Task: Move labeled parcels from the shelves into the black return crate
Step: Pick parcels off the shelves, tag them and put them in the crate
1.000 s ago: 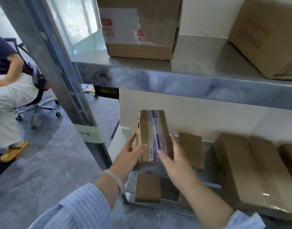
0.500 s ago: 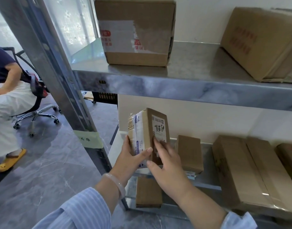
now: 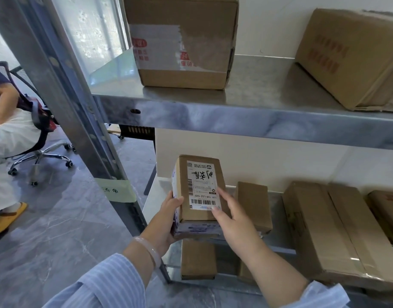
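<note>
Labeled parcel held in front of the lower shelf.
Open floor at 9 o'clock. The parcel's 7 o'clock corner is gripped by the left hand, and straight right hand fingers are laid on the label. A small box sits just beside at 3 o'clock. Label since turned fully frontward.

The white label on the small parcel reads 159-L02-520, upside down.

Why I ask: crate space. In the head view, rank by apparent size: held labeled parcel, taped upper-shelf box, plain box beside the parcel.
Largest: taped upper-shelf box.
Then labeled parcel, though nearer the camera, so its lead is unsure.
Smallest: plain box.
</note>
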`<action>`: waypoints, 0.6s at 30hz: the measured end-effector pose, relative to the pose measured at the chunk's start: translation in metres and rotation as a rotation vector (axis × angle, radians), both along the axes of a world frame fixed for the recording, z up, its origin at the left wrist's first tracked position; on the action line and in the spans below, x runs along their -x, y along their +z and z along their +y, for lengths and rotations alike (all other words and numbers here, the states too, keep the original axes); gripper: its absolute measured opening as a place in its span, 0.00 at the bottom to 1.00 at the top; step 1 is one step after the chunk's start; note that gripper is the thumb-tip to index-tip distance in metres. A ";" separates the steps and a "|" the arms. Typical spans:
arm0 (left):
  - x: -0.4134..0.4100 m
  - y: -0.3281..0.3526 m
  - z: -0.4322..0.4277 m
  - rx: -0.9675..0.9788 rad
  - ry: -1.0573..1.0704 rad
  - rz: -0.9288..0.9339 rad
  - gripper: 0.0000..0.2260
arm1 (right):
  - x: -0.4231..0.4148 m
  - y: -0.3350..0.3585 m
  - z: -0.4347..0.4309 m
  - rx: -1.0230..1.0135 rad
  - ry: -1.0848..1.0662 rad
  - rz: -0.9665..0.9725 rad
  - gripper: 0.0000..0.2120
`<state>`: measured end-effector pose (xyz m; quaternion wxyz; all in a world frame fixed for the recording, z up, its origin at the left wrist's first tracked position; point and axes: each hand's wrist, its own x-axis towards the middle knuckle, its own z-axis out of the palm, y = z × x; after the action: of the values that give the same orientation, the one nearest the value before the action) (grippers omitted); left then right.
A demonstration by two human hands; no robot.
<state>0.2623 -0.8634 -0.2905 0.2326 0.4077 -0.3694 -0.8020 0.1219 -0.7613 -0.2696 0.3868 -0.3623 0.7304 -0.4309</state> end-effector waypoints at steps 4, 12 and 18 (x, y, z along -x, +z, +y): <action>-0.002 -0.006 -0.006 0.037 0.028 -0.046 0.12 | 0.000 -0.003 -0.001 0.006 0.003 -0.020 0.22; -0.008 -0.002 -0.014 0.203 0.065 -0.163 0.17 | -0.005 -0.003 -0.010 -0.085 0.027 -0.009 0.25; -0.010 0.001 -0.008 0.378 0.090 -0.289 0.26 | -0.008 0.001 -0.022 -0.126 0.106 0.037 0.26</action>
<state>0.2722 -0.8716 -0.2893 0.2849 0.4834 -0.5240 -0.6408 0.1301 -0.7838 -0.2690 0.4175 -0.3834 0.7429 -0.3562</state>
